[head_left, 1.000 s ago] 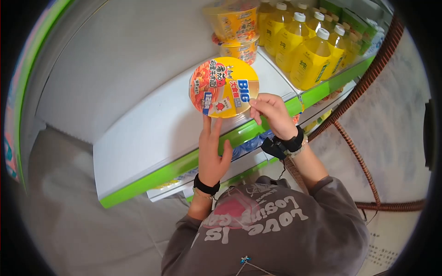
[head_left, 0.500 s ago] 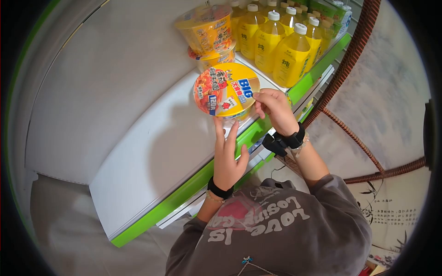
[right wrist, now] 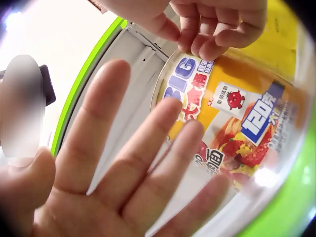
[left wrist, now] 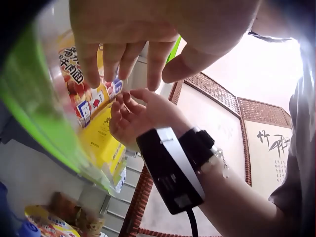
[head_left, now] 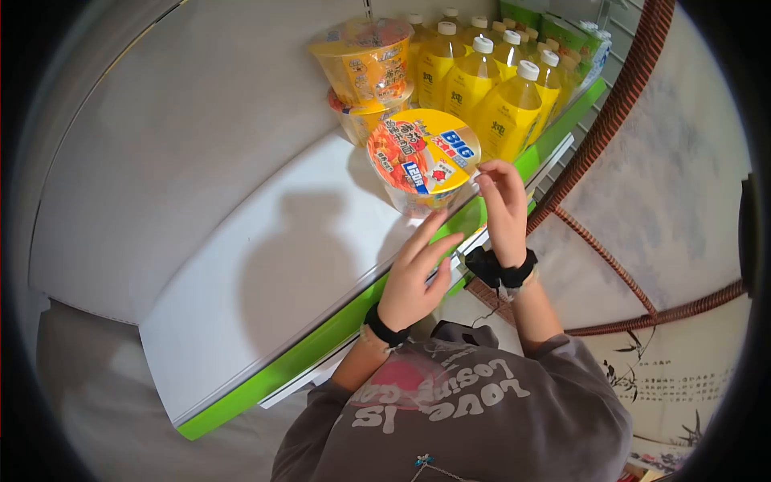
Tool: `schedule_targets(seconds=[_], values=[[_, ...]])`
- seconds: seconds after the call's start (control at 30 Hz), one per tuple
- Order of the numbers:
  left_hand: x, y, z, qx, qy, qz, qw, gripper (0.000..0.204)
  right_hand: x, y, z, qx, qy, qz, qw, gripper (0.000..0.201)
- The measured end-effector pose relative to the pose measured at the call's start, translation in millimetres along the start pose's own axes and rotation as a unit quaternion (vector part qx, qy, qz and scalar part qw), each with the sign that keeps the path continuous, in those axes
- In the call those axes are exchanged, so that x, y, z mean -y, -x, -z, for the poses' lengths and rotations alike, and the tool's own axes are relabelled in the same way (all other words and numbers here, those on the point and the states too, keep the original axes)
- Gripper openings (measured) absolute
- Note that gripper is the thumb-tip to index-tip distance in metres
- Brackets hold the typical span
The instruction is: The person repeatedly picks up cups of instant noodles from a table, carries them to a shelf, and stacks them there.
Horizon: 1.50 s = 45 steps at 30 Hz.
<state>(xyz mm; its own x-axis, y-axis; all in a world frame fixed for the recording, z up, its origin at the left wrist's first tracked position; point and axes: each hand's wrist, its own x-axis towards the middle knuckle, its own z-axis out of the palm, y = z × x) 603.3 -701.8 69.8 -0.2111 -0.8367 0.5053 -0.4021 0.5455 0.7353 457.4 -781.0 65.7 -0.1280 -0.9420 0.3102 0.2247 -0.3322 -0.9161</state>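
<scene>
A plastic-wrapped instant noodle tub [head_left: 426, 161] with a yellow-and-red lid stands upright at the front of the white shelf [head_left: 217, 281]. My right hand [head_left: 504, 207] is right at the lid's rim, its thumb and fingers loosely curled, as the right wrist view shows from the palm side. Just below the tub, my left hand [head_left: 414, 281] has its fingers spread, pointing toward it. In the right wrist view the left hand [right wrist: 133, 168] fills the foreground and overlaps part of the lid. Nothing shows between its fingers.
Two stacked noodle tubs [head_left: 365, 72] stand behind, near the back wall. Rows of yellow-labelled bottles [head_left: 506, 108] sit to the right, with green boxes [head_left: 562, 36] beyond. The shelf has a green front edge [head_left: 265, 373]. A woven-framed screen [head_left: 610, 265] stands at right.
The noodle tub has come down and right toward the bottles. My left fingers have come away from its underside. My right thumb, earlier over the lid, is now at its rim.
</scene>
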Motion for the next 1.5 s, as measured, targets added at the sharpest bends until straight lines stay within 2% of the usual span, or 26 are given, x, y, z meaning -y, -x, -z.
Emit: schedule_targets(seconds=[0.03, 0.07, 0.1, 0.13, 0.2, 0.27, 0.33, 0.4, 0.43, 0.5, 0.6, 0.73, 0.8, 0.97, 1.07, 1.2, 1.5], values=[[1, 1, 2, -0.021, 0.01, 0.018, 1.0, 0.031, 5, 0, 1, 0.018, 0.126, 0.098, 0.987, 0.011], [1, 0, 3, -0.042, 0.019, 0.035, 0.998, 0.031, 7, -1, 2, 0.035, 0.249, 0.194, 0.948, 0.015], [3, -1, 2, -0.06, -0.009, 0.037, 0.997, 0.031, 6, -1, 1, 0.047, 0.285, 0.223, 0.931, 0.021], [2, -2, -1, -0.065, -0.011, 0.038, 0.997, 0.031, 5, -1, 2, 0.052, 0.284, 0.225, 0.931, 0.021], [-2, -5, -1, -0.134, -0.05, 0.04, 0.989, 0.034, 1, -3, 0, 0.053, 0.306, 0.235, 0.921, 0.019], [1, -4, -5, -0.138, -0.043, 0.049, 0.988, 0.037, -2, -6, 8, 0.053, 0.288, 0.234, 0.927, 0.018], [1, -7, -12, -0.189, 0.032, 0.087, 0.978, 0.041, -3, -14, 20, 0.059, 0.274, 0.255, 0.925, 0.016], [4, -12, -17, -0.214, 0.042, 0.102, 0.971, 0.045, -1, -23, 28, 0.08, 0.274, 0.244, 0.927, 0.015], [5, -14, -19, -0.238, 0.055, 0.118, 0.963, 0.049, -1, -28, 30, 0.099, 0.241, 0.216, 0.941, 0.015], [8, -18, -22, -0.235, 0.056, 0.129, 0.962, 0.052, 0, -39, 32, 0.142, 0.186, 0.148, 0.961, 0.018], [11, -21, -33, -0.235, 0.059, 0.15, 0.959, 0.056, -12, -56, 35, 0.155, 0.118, 0.126, 0.973, 0.026], [13, -27, -47, -0.238, 0.029, 0.138, 0.961, 0.057, -17, -64, 40, 0.18, 0.133, 0.129, 0.966, 0.036], [12, -29, -53, -0.241, 0.026, 0.143, 0.96, 0.057, -22, -48, 44, 0.135, 0.027, 0.035, 0.99, 0.045], [10, -32, -62, -0.259, -0.001, 0.155, 0.953, 0.056, -26, -24, 53, 0.164, 0.078, 0.051, 0.982, 0.047], [4, -34, -69, -0.288, 0.02, 0.157, 0.944, 0.056, -20, -35, 56, 0.208, 0.082, 0.041, 0.974, 0.049], [-6, -34, -87, -0.279, 0.037, 0.167, 0.945, 0.055, -34, -50, 61, 0.219, 0.012, -0.026, 0.975, 0.053], [-9, -41, -114, -0.296, -0.026, 0.156, 0.942, 0.057, -34, -61, 80, 0.257, 0.003, -0.069, 0.964, 0.058]])
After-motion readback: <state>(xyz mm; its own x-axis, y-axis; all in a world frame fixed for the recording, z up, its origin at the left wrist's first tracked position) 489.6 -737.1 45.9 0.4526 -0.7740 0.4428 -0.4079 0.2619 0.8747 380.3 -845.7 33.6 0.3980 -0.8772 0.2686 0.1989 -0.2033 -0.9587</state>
